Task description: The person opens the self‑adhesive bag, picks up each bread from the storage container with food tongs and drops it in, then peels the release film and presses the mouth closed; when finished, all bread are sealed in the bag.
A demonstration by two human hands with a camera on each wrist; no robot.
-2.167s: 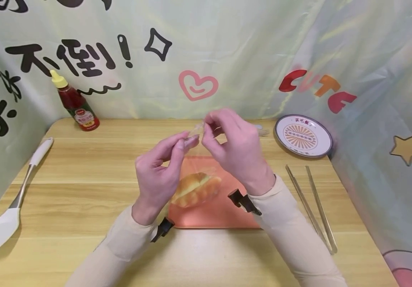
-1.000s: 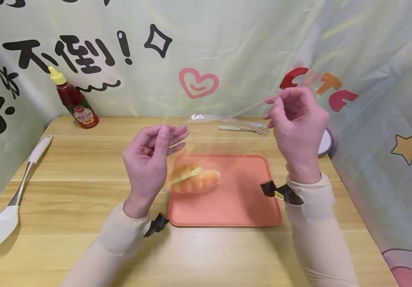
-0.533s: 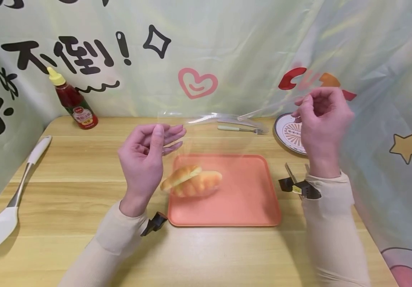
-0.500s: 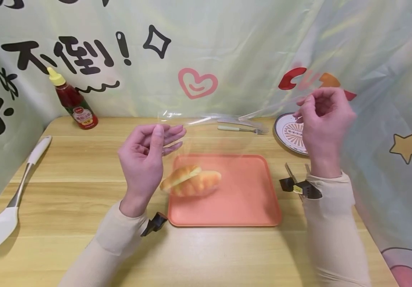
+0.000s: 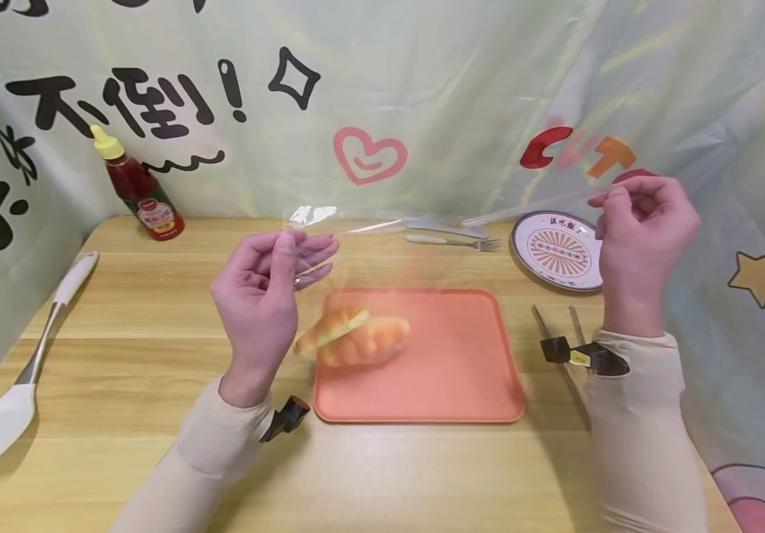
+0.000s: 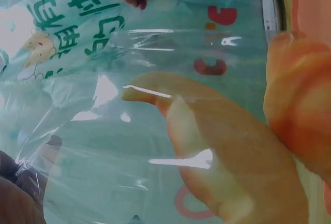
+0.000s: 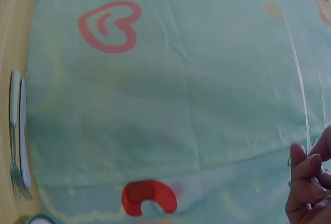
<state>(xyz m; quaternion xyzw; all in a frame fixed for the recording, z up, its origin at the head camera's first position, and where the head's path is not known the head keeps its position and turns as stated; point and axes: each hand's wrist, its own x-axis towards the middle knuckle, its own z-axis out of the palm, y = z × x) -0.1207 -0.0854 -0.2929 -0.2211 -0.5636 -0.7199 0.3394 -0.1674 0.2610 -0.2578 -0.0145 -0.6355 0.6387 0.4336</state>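
Observation:
My left hand (image 5: 258, 296) pinches the edge of a clear plastic bag (image 5: 312, 215) between thumb and fingers. The bag hangs over the left part of an orange tray (image 5: 449, 370), and two bread rolls (image 5: 372, 340) show through its film. In the left wrist view, the split roll (image 6: 227, 136) is seen close up behind shiny, creased film. Raised at the right, my right hand (image 5: 645, 244) pinches one end of a thin clear strip (image 5: 535, 206). That strip stretches leftward to the bag's top edge; the right wrist view shows the strip (image 7: 297, 69) running taut from my fingertips.
At the back lie a fork (image 5: 449, 240) and a knife (image 5: 452, 228). A patterned plate (image 5: 522, 252) leans back right, with metal tongs (image 5: 562, 370) partly under my right forearm. Left are a red sauce bottle (image 5: 145, 192) and a white spatula (image 5: 15, 414). A printed curtain (image 5: 449, 111) surrounds the table.
My hands were close together at first. The right hand has moved far to the right, drawing the strip out along the bag's top; the left hand has shifted slightly left, still holding the bag.

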